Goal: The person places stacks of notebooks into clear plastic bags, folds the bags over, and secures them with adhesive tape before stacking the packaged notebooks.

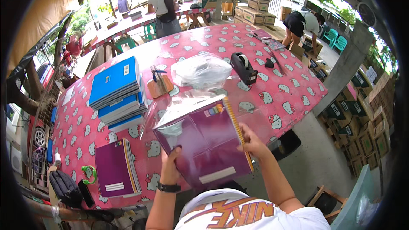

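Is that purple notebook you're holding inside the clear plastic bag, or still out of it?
Partly in. The purple notebook has its far end under the clear plastic bag; the near end, gripped by the left hand and right hand, looks bare.

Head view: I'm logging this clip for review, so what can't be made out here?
- Purple notebook: how far inside the clear plastic bag; glare blurs the bag's edges.
- Left hand: fingertips hidden behind the notebook.
- Wooden holder: contents too small.
- Black bag: cut off by the dark rim.
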Demonstrator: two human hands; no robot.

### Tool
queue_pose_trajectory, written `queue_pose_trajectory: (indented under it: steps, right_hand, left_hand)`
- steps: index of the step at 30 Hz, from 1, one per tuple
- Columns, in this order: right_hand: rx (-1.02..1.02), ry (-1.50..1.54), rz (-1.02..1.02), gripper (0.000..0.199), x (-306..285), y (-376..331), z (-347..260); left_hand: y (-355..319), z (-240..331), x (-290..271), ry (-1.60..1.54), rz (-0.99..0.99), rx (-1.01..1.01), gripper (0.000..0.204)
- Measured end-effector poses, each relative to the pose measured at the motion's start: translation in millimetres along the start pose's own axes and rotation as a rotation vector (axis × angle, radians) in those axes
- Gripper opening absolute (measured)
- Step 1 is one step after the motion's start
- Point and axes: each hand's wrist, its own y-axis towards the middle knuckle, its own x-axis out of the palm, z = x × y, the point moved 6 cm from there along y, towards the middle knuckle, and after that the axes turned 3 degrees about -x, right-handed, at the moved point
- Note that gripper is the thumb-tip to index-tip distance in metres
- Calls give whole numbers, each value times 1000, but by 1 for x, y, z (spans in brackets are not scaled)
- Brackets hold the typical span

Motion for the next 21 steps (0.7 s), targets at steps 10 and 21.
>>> queue_pose_trajectory:
  steps: [10,21]
  right_hand:
    - [-455,-505,166,91,8,15,-66]
    - [-658,-785,-175,13,103,44,-138]
  left_hand:
    - [13,37,-2,452,-152,348,84]
    - [-18,100,57,1437,-34,935,37]
